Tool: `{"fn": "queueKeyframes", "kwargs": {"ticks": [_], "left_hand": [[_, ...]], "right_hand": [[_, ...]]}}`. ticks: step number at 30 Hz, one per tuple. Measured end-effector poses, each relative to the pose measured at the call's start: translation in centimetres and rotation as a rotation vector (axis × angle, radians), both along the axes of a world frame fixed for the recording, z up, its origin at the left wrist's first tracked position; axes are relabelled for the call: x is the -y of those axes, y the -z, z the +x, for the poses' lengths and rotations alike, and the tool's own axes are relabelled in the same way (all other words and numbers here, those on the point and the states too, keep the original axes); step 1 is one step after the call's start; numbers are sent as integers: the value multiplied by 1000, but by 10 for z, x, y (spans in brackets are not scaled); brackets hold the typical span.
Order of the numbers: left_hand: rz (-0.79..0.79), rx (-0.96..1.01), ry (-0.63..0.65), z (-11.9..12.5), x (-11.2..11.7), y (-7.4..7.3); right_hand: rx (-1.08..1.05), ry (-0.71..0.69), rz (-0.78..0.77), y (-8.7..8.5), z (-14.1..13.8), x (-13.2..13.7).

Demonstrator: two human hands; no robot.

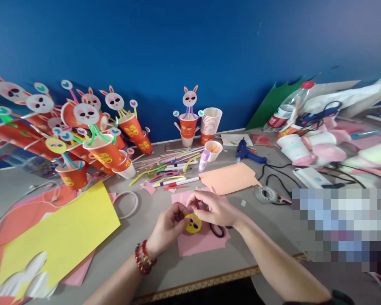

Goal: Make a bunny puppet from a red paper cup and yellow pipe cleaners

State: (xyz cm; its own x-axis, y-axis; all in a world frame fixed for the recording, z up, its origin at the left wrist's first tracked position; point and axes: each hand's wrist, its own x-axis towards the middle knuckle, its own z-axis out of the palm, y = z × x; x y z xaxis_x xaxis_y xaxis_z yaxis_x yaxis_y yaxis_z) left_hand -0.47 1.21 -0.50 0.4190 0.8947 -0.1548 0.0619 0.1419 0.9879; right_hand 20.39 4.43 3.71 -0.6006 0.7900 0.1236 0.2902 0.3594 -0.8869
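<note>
Several orange cups (103,152) crowd the bench (114,254), the leftmost cut off. Rightward, our left hand (169,222) has its grip pinched on a round yellow face (193,225) with dark eyes and pink patches, above pink paper (200,248); our fingers hide its top. Our right hand (217,207) curls its grip nearly together there; we cannot tell what it holds. Beside it, black loops (222,233) show only partly.
</note>
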Motion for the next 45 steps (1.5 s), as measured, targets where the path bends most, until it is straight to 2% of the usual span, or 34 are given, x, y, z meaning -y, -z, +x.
{"fn": "queueKeyframes", "kwargs": {"ticks": [18,29,45], "left_hand": [[-31,32,-44,0,0,2],[-50,81,-76,1,-1,-1],[-9,54,-79,2,0,-2]], "right_hand": [[-114,56,-61,11,-4,2],[-131,53,-107,9,-5,2],[-144,85,-93,15,-8,3]]}}
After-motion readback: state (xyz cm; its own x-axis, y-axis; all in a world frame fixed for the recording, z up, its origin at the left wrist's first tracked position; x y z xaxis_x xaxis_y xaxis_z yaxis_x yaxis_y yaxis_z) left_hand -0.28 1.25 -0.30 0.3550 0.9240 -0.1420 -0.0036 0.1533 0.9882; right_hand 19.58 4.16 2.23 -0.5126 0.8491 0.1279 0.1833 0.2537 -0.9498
